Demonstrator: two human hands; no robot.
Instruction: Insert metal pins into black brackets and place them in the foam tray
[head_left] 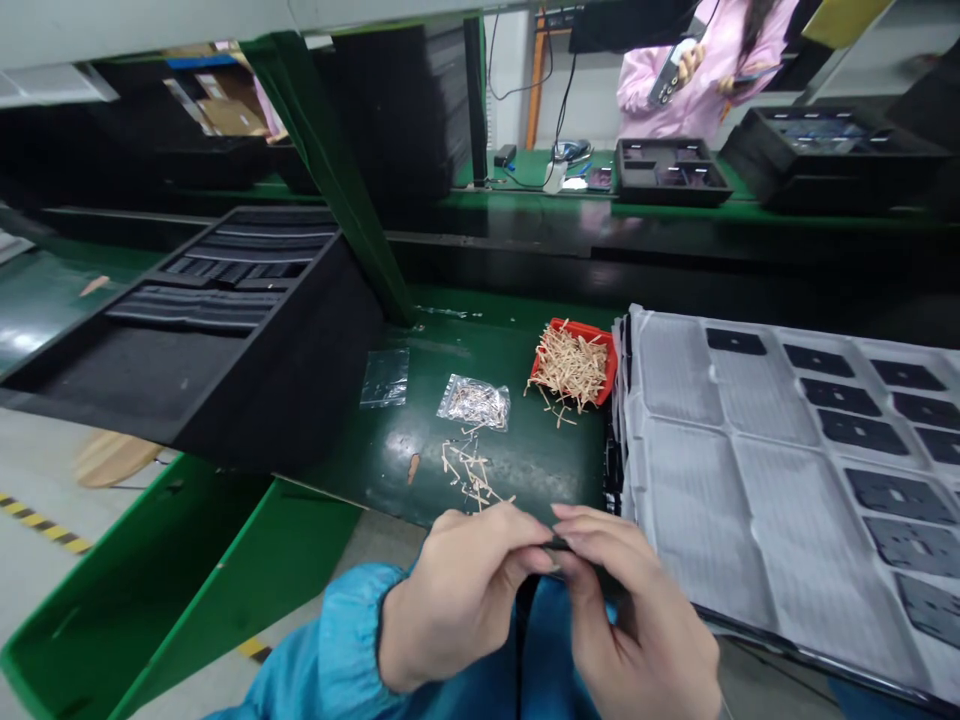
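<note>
My left hand [469, 590] and my right hand [637, 610] meet at the bottom middle, in front of the table's near edge. Between their fingertips they pinch a thin dark flat piece [556, 544], seen nearly edge-on and mostly covered by the fingers. Just beyond the left hand lie loose tan strips [466, 470] on the green table [525, 460]. A clear zip bag [475, 402] with small parts rests behind them. Further right, a red bin [611, 365] is heaped with similar tan strips [571, 362].
At right, a whitish compartment tray [690, 480] holds several flat black plates [862, 430]. A flat clear bag [385, 378] lies left, beside a large black divided box [300, 340]. A green bin [225, 590] stands below. Across the bench is a person in pink [637, 90].
</note>
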